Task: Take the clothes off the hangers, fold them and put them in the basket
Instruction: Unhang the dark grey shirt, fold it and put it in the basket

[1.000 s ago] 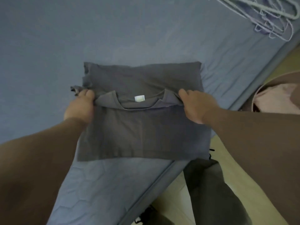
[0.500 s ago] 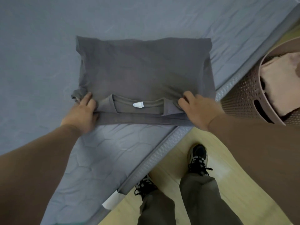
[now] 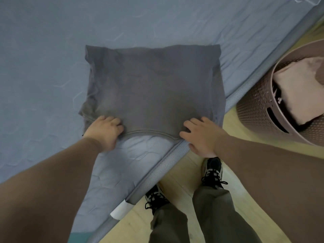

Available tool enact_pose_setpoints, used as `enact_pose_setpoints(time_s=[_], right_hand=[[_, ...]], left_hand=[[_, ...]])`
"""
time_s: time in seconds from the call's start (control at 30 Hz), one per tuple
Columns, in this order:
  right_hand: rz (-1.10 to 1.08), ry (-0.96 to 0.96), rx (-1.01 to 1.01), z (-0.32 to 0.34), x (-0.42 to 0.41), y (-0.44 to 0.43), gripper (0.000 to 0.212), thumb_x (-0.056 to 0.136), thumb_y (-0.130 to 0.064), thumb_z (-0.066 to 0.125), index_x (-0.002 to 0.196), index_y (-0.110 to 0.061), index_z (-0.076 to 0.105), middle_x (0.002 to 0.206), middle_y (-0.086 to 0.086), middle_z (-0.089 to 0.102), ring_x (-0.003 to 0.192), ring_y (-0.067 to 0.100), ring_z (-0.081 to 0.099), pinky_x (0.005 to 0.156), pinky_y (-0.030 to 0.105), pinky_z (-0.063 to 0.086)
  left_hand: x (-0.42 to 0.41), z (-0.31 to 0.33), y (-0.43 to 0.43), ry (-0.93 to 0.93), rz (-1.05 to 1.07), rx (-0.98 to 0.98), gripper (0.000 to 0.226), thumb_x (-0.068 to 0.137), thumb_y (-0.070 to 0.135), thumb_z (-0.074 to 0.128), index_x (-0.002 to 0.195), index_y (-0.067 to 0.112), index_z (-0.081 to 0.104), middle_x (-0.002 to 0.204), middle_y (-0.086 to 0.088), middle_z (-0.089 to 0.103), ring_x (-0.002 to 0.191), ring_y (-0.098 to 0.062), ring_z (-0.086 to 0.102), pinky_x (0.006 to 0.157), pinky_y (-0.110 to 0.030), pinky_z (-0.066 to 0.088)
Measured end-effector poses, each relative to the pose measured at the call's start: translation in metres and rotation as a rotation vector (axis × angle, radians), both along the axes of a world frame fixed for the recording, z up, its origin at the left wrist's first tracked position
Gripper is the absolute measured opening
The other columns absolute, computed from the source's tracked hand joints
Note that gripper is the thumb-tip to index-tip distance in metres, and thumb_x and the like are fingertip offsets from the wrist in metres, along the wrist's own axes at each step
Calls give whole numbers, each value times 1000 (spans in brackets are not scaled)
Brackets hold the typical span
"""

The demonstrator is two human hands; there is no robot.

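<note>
A dark grey T-shirt (image 3: 152, 88) lies folded into a rough square on the blue mattress (image 3: 43, 67), its collar seam along the near edge. My left hand (image 3: 105, 131) sits on the near left corner with fingers curled into the fabric. On the near right corner my right hand (image 3: 201, 135) rests with fingers spread on the cloth, its thumb off the mattress edge. The brown perforated basket (image 3: 254, 111) stands on the floor to the right and holds a pale pink folded cloth (image 3: 298, 88).
The mattress edge (image 3: 157, 171) runs diagonally from lower left to upper right. My legs and dark shoes (image 3: 212, 171) stand on the wooden floor beside it. A bit of pale hanger (image 3: 308, 0) shows at the top right corner.
The shirt's top layer has turned over: the white label and inner collar are now hidden. Both hands stayed at the near corners, and the right hand's fingers have spread flat.
</note>
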State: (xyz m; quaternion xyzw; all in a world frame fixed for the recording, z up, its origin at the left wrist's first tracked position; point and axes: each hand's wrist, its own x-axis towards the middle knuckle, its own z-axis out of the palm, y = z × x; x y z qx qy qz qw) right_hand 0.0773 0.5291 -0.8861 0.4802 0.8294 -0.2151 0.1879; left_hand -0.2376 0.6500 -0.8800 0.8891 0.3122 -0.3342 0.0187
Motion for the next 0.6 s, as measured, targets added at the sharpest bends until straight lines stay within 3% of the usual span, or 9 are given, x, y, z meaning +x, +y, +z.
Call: enact_pose_setpoints(time_s=[0.07, 0.13, 0.23, 0.37, 0.47, 0.6], right_hand=[[-171, 40, 8, 4, 1, -1, 35, 100, -46, 35, 122, -25, 52, 130, 6, 42, 117, 25, 42, 92, 42, 38], [-450, 53, 37, 6, 4, 0, 39, 101, -49, 31, 118, -23, 55, 125, 4, 43, 115, 24, 43, 94, 41, 39], [-925, -6, 86, 5, 11, 7, 44, 97, -53, 41, 125, -21, 45, 127, 8, 43, 118, 28, 43, 98, 44, 38], [-1444, 65, -91, 2, 30, 14, 72, 86, -54, 61, 138, -15, 30, 140, 14, 36, 128, 34, 38, 102, 46, 36], [-1643, 249, -241, -5, 51, 22, 84, 79, -52, 71, 142, -19, 26, 142, 11, 39, 129, 33, 43, 106, 47, 39], [-1721, 436, -388, -18, 78, 35, 88, 69, -56, 77, 134, -23, 30, 135, 7, 51, 122, 32, 53, 102, 48, 45]], left_hand=[[10, 2, -1, 126, 96, -27, 39, 80, 29, 57, 119, 28, 60, 120, 2, 56, 112, -22, 55, 91, -32, 40], [32, 10, 4, 154, 199, 20, 36, 87, 29, 53, 122, 26, 58, 122, 0, 59, 113, -24, 57, 92, -30, 42], [81, 16, 18, 73, 256, 65, 31, 90, 24, 54, 120, 20, 57, 121, -6, 61, 112, -28, 59, 91, -33, 44], [171, 19, 34, -96, 249, 16, 33, 85, 13, 54, 119, 13, 55, 120, -12, 59, 109, -34, 59, 89, -37, 45], [242, 21, 45, -205, 277, -26, 35, 85, 7, 52, 120, 11, 49, 122, -13, 51, 106, -39, 59, 82, -43, 48], [315, 13, 67, -287, 278, -40, 39, 86, -1, 50, 124, 9, 42, 131, -14, 40, 111, -42, 57, 79, -48, 47]])
